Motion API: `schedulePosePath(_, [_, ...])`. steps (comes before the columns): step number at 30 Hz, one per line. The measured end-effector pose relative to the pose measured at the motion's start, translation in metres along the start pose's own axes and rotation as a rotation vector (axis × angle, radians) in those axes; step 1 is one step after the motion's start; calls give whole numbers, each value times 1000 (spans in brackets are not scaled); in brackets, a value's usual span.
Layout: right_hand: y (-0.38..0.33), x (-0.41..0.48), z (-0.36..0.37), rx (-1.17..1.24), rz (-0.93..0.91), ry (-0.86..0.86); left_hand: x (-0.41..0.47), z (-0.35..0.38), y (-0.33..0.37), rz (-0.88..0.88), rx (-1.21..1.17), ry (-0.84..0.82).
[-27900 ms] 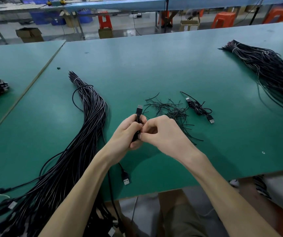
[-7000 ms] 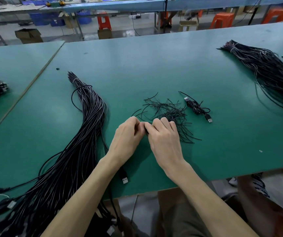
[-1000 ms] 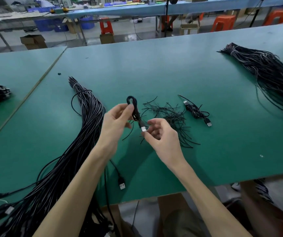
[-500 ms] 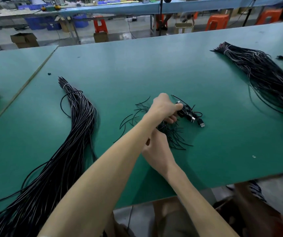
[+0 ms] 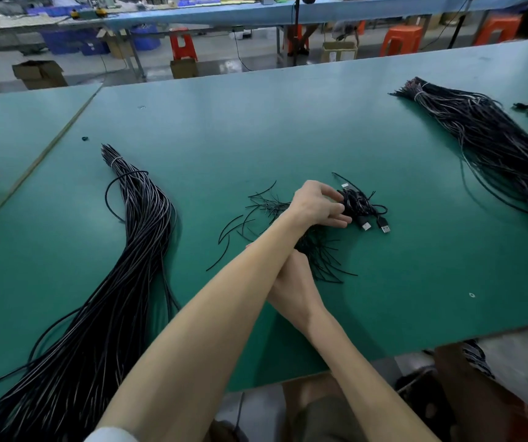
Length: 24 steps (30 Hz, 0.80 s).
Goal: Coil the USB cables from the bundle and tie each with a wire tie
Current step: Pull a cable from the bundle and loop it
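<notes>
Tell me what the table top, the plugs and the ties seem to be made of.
Table top: green matte sheet, perhaps rubber or vinyl; soft glare only.
Plugs: black moulded plastic, bright metal tips.
Ties: thin black strands, likely plastic-coated wire; they hold their bends.

On the bench (image 5: 256,138), a long bundle of cables (image 5: 135,250) lies at the left, running from the near edge away. The loose wire ties (image 5: 323,260) lie in the middle, with the coiled cables (image 5: 360,205) just to their right. A second bundle (image 5: 495,148) lies well apart at the far right. The left hand (image 5: 315,204) crosses above the right hand (image 5: 294,282) and touches the coiled cables; the right hand lies at the wire ties.
</notes>
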State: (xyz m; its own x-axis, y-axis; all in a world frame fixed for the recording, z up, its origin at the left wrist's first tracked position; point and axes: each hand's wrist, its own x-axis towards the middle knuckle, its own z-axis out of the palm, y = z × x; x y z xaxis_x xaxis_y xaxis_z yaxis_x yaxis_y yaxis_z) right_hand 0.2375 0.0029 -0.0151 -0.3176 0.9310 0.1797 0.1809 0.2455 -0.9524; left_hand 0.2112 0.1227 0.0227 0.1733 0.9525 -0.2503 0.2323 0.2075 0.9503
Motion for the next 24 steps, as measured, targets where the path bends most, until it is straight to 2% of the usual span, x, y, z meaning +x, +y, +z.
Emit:
schedulePosePath(2, [1, 0, 1, -16, 29, -6, -6, 0, 2, 34, -11, -5])
schedulePosePath(5, [6, 1, 3, -55, 56, 10, -15, -10, 7, 92, -55, 96])
schedulePosePath(11, [6, 1, 9, -192, -92, 6, -52, -62, -2, 193, -30, 242])
schedulePosePath(13, [6, 1, 11, -246, -130, 20, -67, -84, -13, 216, 98, 346])
schedulePosePath(16, [5, 0, 12, -305, -192, 45, -90, -121, -34, 206, 503, 579])
schedulePosePath(18, [4, 0, 11, -308, -188, 44, -105, -147, -49, 127, 887, 730])
schedulePosePath(20, [3, 0, 10, -314, -180, 36, -117, -169, -60, -47, 1120, 802])
schedulePosePath(22, [3, 0, 11, -311, -170, 37, -129, -182, -66, -264, 1168, 789])
schedulePosePath(24, [4, 0, 11, -312, -163, 36, -136, -188, -73, -352, 1122, 730])
